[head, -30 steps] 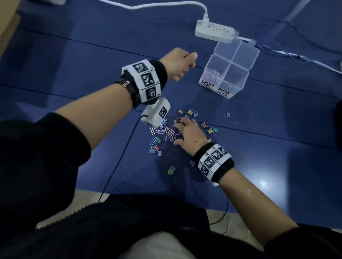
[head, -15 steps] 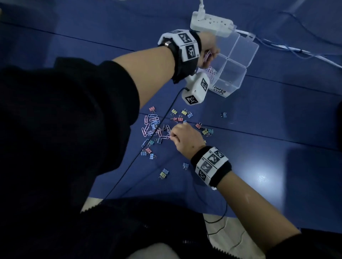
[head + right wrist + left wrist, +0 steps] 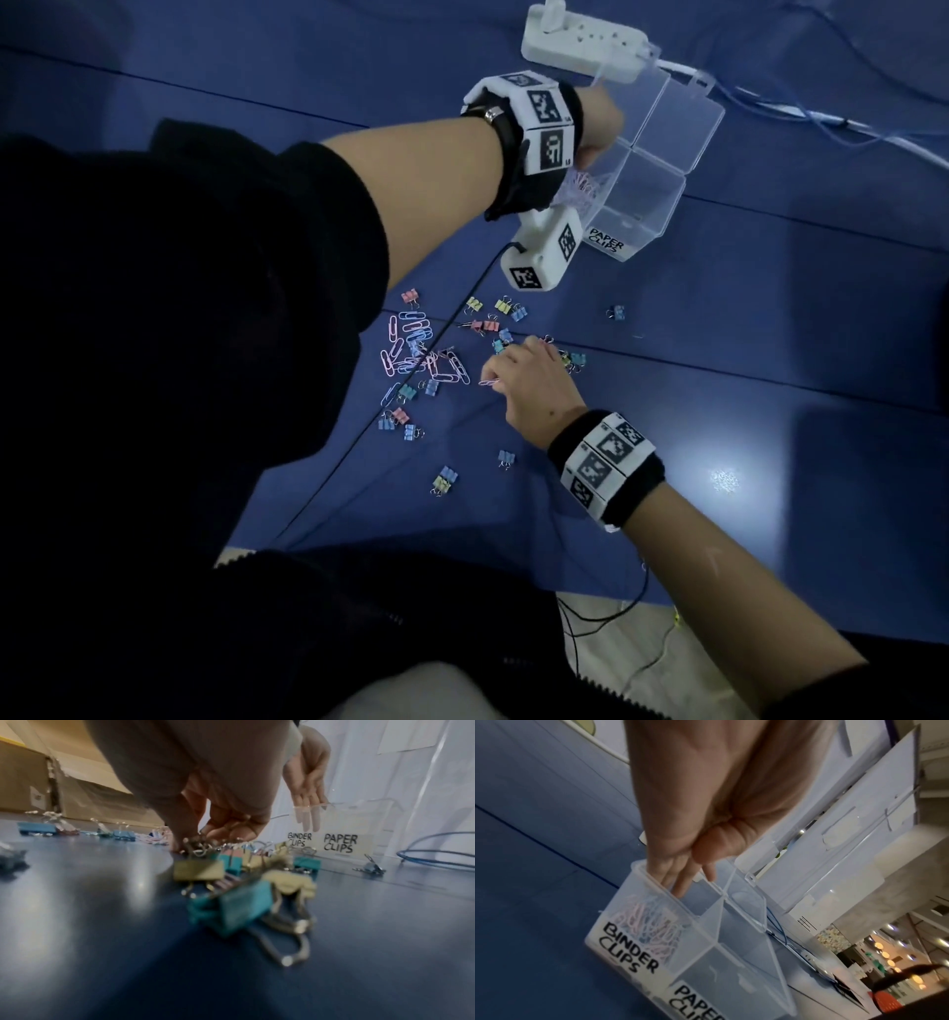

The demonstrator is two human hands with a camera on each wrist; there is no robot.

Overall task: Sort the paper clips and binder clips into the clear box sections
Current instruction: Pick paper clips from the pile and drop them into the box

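The clear box (image 3: 662, 169) is rigid transparent plastic, square, split by thin walls into four sections; it sits in the upper right of the head view beside a white power strip (image 3: 585, 46). Two white labels on its near wall carry black hand lettering: "BINDER CLIPS" (image 3: 628, 949) and "PAPER CLIPS" (image 3: 607, 245). The section behind the "BINDER CLIPS" label holds a tangle of pastel wire paper clips (image 3: 649, 925).

The left hand (image 3: 700, 805) hangs over that section, fingers straight and slightly apart, holding nothing; the fingertips (image 3: 680, 888) dip just inside the rim.

The right hand (image 3: 529, 380) is in the frame centre, low over the glossy blue floor mat (image 3: 770, 411). Its fingers are curled, with thumb and forefinger pinching a pink paper clip (image 3: 488, 382).

Loose paper clips (image 3: 411, 339) lie left of the right hand. Pastel binder clips (image 3: 231, 912) with folded bodies and silver wire handles lie scattered around it.
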